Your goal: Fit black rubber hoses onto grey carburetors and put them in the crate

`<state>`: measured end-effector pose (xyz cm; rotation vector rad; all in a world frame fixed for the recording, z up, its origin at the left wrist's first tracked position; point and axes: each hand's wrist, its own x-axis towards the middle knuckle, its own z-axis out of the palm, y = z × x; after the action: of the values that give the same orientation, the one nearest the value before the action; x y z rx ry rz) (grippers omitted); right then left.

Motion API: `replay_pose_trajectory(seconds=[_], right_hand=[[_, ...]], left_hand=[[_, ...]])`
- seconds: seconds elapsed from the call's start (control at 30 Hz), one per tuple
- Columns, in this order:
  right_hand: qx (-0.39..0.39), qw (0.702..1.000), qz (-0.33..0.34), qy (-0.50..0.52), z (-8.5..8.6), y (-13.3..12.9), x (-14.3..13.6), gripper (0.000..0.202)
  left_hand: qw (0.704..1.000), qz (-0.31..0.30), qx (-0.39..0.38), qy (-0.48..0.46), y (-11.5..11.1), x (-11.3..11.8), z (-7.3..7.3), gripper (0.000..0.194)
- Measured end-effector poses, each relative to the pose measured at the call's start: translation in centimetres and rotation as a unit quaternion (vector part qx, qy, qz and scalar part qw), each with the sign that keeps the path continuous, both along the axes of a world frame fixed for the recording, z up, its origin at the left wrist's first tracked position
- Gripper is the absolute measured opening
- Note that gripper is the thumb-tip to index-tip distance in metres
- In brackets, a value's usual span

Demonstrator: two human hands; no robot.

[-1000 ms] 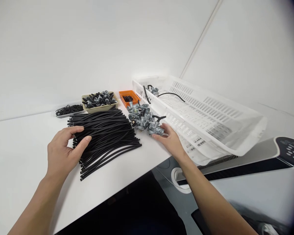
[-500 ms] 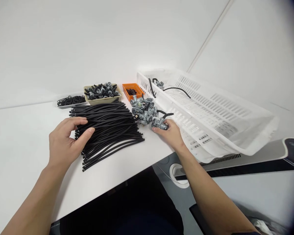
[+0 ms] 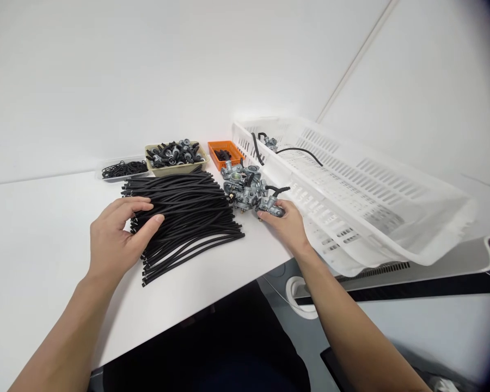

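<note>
**On the counter: hoses under one hand, a carburetor under the other**

At the left, the left hand (image 3: 116, 239) lies on the hose pile (image 3: 183, 209), thumb and fingers loosely parted over the ends, none pinched yet. Hoses look light and floppy; best taken near an end. Rightward, the right hand (image 3: 288, 226) curls its grip around a carburetor (image 3: 270, 205), likely heavy, rigid, knobbly, beside the basket (image 3: 351, 196).

You have one view, worn on your head, looking forward and down from close above the desk's (image 3: 32, 218) near edge toward its far right corner and the wall.
</note>
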<state>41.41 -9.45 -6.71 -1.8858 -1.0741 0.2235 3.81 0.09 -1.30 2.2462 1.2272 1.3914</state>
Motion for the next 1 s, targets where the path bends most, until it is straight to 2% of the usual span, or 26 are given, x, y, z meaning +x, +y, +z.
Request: replay_pose_trajectory(seconds=[0.1,0.27,0.4,0.53,0.67,0.8,0.9,1.0], right_hand=[[0.008,1.000,-0.029,0.005,0.0,-0.4,-0.1,0.059],[-0.039,0.999,-0.015,0.035,1.2,-2.2,-0.9,0.087],[-0.078,0.996,0.010,0.047,1.9,-4.1,-1.5,0.099],[-0.090,0.995,0.028,0.024,2.1,-5.9,-1.7,0.100],[-0.099,0.995,0.029,-0.019,3.0,-7.7,-2.1,0.090],[-0.012,0.997,0.038,-0.066,5.1,-8.1,-3.3,0.057],[0.080,0.987,0.120,-0.070,6.9,-6.2,-5.2,0.027],[0.134,0.958,0.252,-0.039,8.3,-2.3,-8.2,0.012]], left_hand=[[1.000,-0.002,0.001,0.004,0.1,-0.1,-0.1,0.019],[1.000,-0.003,0.012,0.007,0.2,-0.1,-0.3,0.020],[1.000,-0.003,0.018,0.001,0.4,-0.2,-0.5,0.021],[0.998,0.024,-0.021,-0.052,0.6,-0.7,-0.2,0.022],[0.989,0.069,-0.070,-0.110,0.8,-0.9,0.1,0.025],[0.989,0.072,-0.074,-0.106,0.8,-0.8,-0.1,0.026],[0.992,0.069,-0.063,-0.087,0.8,-0.7,-0.3,0.024],[0.994,0.066,-0.048,-0.073,0.9,-0.6,-0.7,0.022]])
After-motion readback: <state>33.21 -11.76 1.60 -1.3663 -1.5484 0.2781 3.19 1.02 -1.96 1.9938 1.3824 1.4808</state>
